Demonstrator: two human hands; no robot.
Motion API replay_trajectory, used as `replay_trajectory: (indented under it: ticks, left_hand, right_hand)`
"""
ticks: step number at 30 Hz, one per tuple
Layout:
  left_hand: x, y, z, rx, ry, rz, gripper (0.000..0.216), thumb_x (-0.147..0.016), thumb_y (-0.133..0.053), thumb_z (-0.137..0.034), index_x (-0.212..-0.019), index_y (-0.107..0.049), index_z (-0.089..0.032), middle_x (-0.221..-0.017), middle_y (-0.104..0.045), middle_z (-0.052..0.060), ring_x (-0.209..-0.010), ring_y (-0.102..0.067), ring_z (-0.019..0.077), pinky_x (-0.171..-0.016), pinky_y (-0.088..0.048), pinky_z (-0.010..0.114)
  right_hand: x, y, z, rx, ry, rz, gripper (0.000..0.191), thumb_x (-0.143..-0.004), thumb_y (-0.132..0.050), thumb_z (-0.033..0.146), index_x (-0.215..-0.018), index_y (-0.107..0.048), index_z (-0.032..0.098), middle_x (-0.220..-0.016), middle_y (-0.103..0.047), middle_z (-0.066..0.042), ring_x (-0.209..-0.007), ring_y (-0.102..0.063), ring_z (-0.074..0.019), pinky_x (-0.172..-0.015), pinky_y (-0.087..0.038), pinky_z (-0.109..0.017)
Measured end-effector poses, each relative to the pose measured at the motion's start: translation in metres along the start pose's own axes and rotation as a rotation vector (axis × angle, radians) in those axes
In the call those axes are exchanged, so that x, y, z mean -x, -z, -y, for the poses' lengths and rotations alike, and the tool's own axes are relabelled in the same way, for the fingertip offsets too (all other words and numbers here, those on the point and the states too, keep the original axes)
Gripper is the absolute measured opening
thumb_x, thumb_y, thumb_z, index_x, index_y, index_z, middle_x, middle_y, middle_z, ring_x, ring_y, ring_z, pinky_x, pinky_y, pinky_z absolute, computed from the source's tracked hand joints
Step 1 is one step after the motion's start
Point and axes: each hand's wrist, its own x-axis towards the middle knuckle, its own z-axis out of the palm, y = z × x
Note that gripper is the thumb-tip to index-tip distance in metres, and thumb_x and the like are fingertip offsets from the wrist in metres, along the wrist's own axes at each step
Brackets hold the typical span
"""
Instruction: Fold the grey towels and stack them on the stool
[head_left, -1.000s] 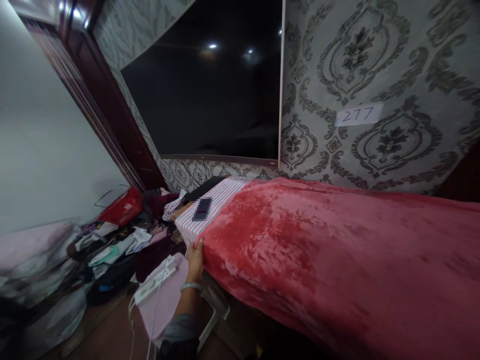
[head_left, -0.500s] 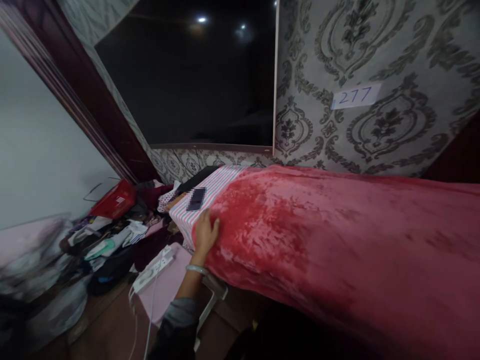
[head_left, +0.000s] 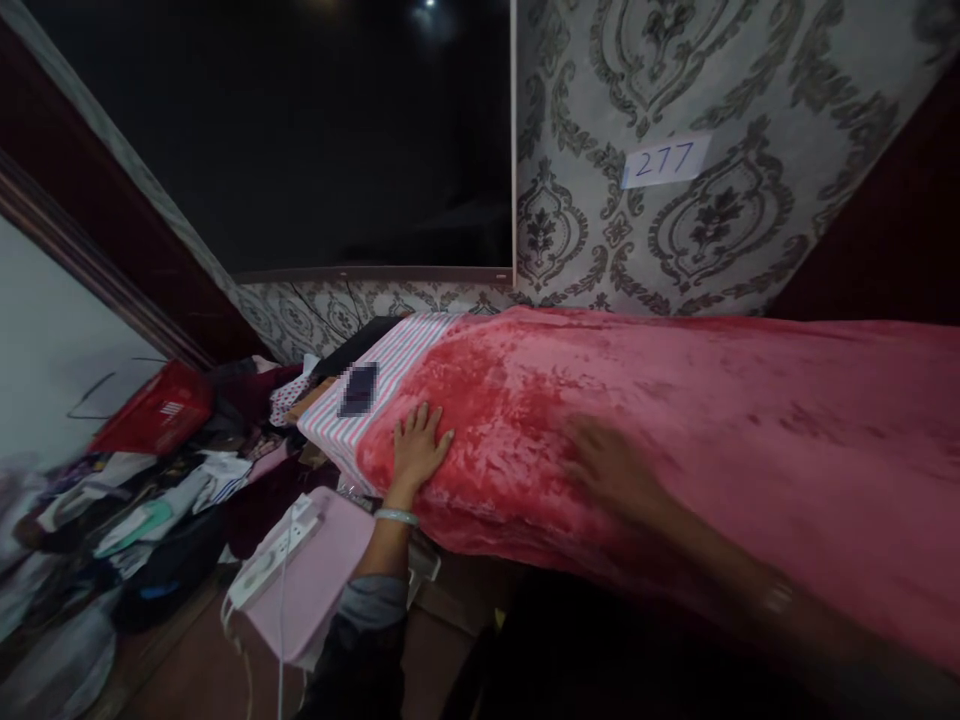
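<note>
A red and pink plush blanket (head_left: 720, 400) covers most of the long surface in front of me. My left hand (head_left: 418, 450) lies flat on the blanket near its left end, fingers spread, with a pale bangle on the wrist. Over the blanket's middle is my right hand (head_left: 611, 465), blurred, its fingers stretched out and holding nothing; whether it touches the fabric I cannot tell. Beyond the blanket's left edge a striped cloth (head_left: 405, 345) shows. On that cloth rests a dark, pixelated phone-like object (head_left: 358, 389).
A pink stool (head_left: 322, 570) bearing a white power strip (head_left: 274, 550) with cords stands at lower left. Heaped clothes (head_left: 172, 505) and a red bag (head_left: 157, 405) lie farther left. A large television (head_left: 337, 150) hangs on the patterned wall, beside a "277" paper (head_left: 666, 161).
My right hand has come into view over the blanket from the right. My left hand's fingers have spread out on the blanket. The whole view has shifted, with the scene moving left.
</note>
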Motion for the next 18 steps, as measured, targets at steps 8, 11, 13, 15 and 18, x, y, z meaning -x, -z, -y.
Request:
replay_trajectory:
  ticks: [8,11,13,15,18]
  left_hand:
    - [-0.01,-0.007,0.008,-0.084,-0.011,-0.053,0.056,-0.095,-0.048,-0.044,-0.146,-0.047,-0.022,-0.157,-0.04,0.014,-0.145,-0.034,0.0337,-0.115,-0.028,0.059]
    - [-0.015,-0.009,0.011,-0.11,-0.021,-0.054,0.058,-0.094,-0.047,-0.044,-0.148,-0.046,-0.023,-0.157,-0.04,0.013,-0.145,-0.034,0.0331,-0.115,-0.029,0.058]
    - [-0.017,-0.009,0.012,-0.126,-0.017,-0.044,0.059,-0.094,-0.047,-0.044,-0.148,-0.045,-0.022,-0.158,-0.039,0.013,-0.146,-0.033,0.0327,-0.115,-0.029,0.057]
    - [-0.019,-0.009,0.011,-0.141,-0.008,-0.033,0.059,-0.094,-0.045,-0.043,-0.149,-0.044,-0.021,-0.158,-0.037,0.013,-0.146,-0.033,0.0324,-0.116,-0.029,0.057]
    - [-0.021,-0.006,0.01,-0.143,0.003,-0.028,0.059,-0.093,-0.044,-0.041,-0.148,-0.045,-0.019,-0.158,-0.038,0.013,-0.145,-0.034,0.0323,-0.115,-0.03,0.056]
  right_hand:
    - [-0.077,-0.009,0.116,-0.209,0.094,0.205,0.063,-0.099,-0.039,0.052,-0.156,-0.033,0.024,-0.162,-0.028,-0.004,-0.151,-0.016,-0.0264,-0.122,-0.013,-0.055]
    - [-0.048,-0.002,0.082,-0.196,0.003,0.192,0.063,-0.1,-0.037,0.054,-0.155,-0.034,0.023,-0.162,-0.028,-0.005,-0.151,-0.015,-0.0257,-0.122,-0.013,-0.052]
    - [-0.02,0.006,0.05,-0.146,-0.099,0.176,0.062,-0.101,-0.035,0.053,-0.155,-0.035,0.023,-0.162,-0.028,-0.006,-0.151,-0.017,-0.0273,-0.122,-0.013,-0.054]
    - [0.013,0.014,0.015,-0.074,-0.206,0.162,0.061,-0.101,-0.034,0.053,-0.155,-0.035,0.024,-0.162,-0.027,-0.006,-0.15,-0.019,-0.0294,-0.12,-0.015,-0.056]
    - [0.07,0.027,-0.041,0.047,-0.382,0.144,0.059,-0.101,-0.032,0.052,-0.155,-0.035,0.029,-0.163,-0.026,-0.006,-0.149,-0.021,-0.0311,-0.118,-0.018,-0.059]
